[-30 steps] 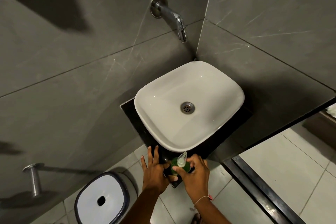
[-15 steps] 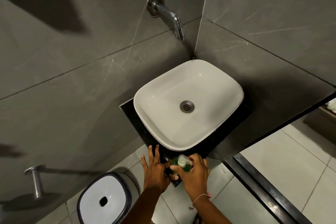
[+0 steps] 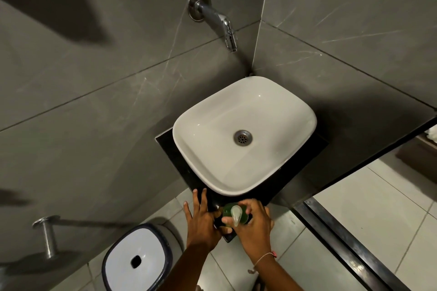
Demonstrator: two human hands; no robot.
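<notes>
A green soap bottle (image 3: 228, 211) with a pale pump top stands on the near corner of the black counter (image 3: 175, 156), just in front of the white basin (image 3: 203, 172). My right hand (image 3: 254, 224) wraps its fingers round the bottle from the right. My left hand (image 3: 201, 220) lies flat on the counter edge beside it, fingers straight and spread, thumb close to the bottle. The bottle's lower part is hidden by my hands.
A chrome tap (image 3: 222, 23) juts from the grey tiled wall above the basin. A white bin (image 3: 134, 260) with a dark rim sits on the floor at lower left. A metal holder (image 3: 47, 235) sticks out of the left wall. A black threshold (image 3: 354, 243) runs at right.
The pump top has swung from upright towards me. Both hands stay in place at the bottle.
</notes>
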